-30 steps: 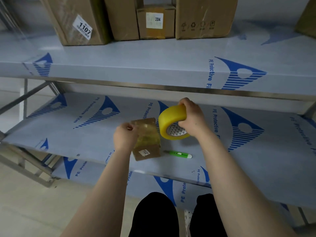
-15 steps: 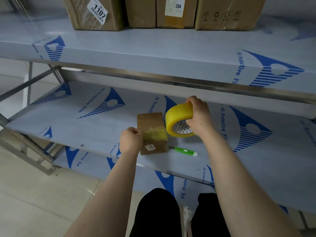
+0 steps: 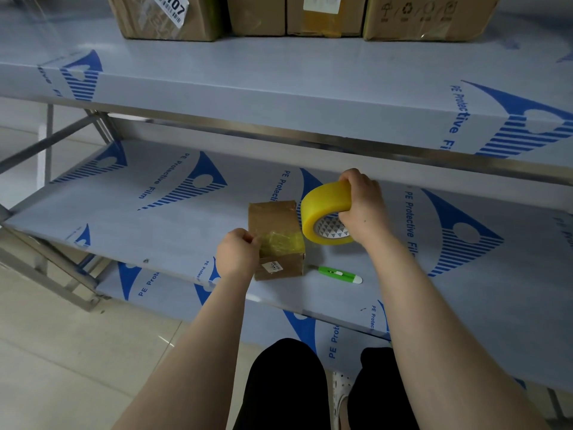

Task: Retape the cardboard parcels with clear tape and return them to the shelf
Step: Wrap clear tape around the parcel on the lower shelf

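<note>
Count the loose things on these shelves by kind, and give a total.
Boxes, with the parcel: 5
Tape roll: 1
Green cutter: 1
Total: 7

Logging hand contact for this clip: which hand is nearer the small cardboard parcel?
Left. The left hand holds the parcel at its left edge, by the taped strip. The right hand grips the yellow tape roll beside the parcel's right edge, off the box itself.
</note>
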